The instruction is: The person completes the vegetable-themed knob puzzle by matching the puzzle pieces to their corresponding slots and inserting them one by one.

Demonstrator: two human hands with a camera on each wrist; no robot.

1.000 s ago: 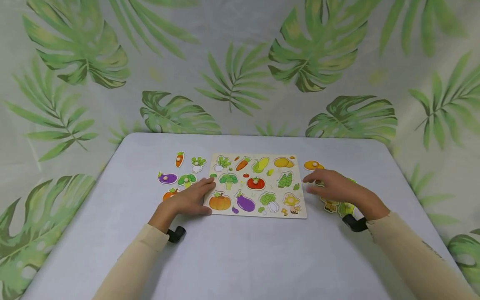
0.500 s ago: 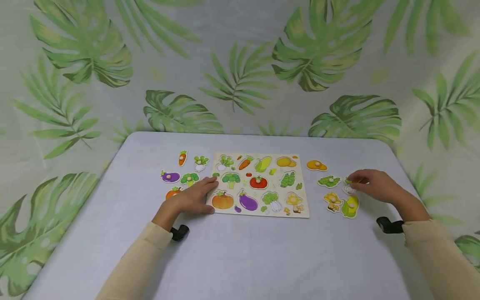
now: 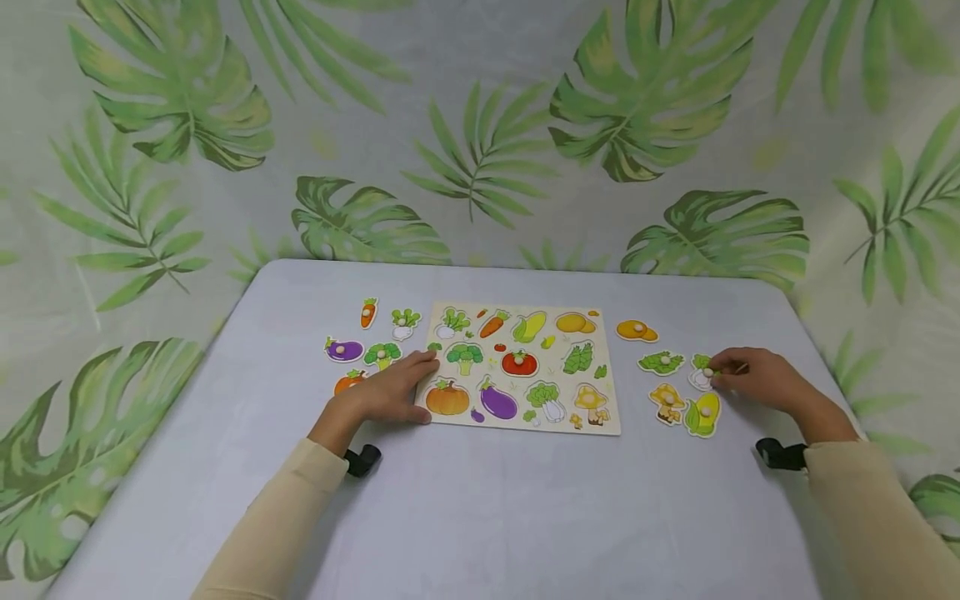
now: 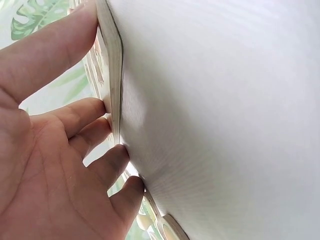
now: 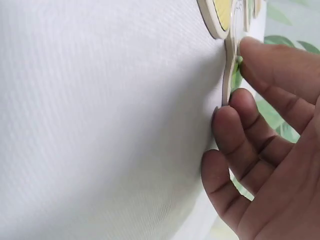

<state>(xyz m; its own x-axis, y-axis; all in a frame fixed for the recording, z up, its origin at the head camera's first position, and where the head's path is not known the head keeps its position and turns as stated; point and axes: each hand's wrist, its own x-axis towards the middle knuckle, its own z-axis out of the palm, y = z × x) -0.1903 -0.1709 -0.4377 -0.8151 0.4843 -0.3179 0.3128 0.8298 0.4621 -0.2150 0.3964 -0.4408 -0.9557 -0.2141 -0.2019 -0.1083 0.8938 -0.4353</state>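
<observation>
A puzzle board (image 3: 487, 362) printed with vegetables lies mid-table, a knobbed tomato piece (image 3: 519, 362) sitting in its tomato place. My left hand (image 3: 390, 387) rests at the board's left side; in the left wrist view its fairly straight fingers (image 4: 85, 112) touch the edge. To the right, my right hand (image 3: 757, 379) is at a leafy white-and-green vegetable piece (image 3: 701, 375) lying on the table. The piece's knob shows beside the fingertips. In the right wrist view a gap parts the thumb (image 5: 265, 60) from the index finger, both at the piece's edge.
Left of the board lie carrot (image 3: 368, 313), radish (image 3: 405, 323), eggplant (image 3: 342, 350), broccoli (image 3: 383, 353) and pumpkin (image 3: 348, 382) pieces. Potato (image 3: 637, 331), green (image 3: 661, 362), mushroom (image 3: 666, 403) and corn (image 3: 702, 415) pieces lie right. A leaf-print cloth (image 3: 480, 133) hangs behind.
My right hand has moved right from the board's edge to the leafy vegetable piece, then shifted slightly so its knob shows. The left hand keeps resting at the board.
</observation>
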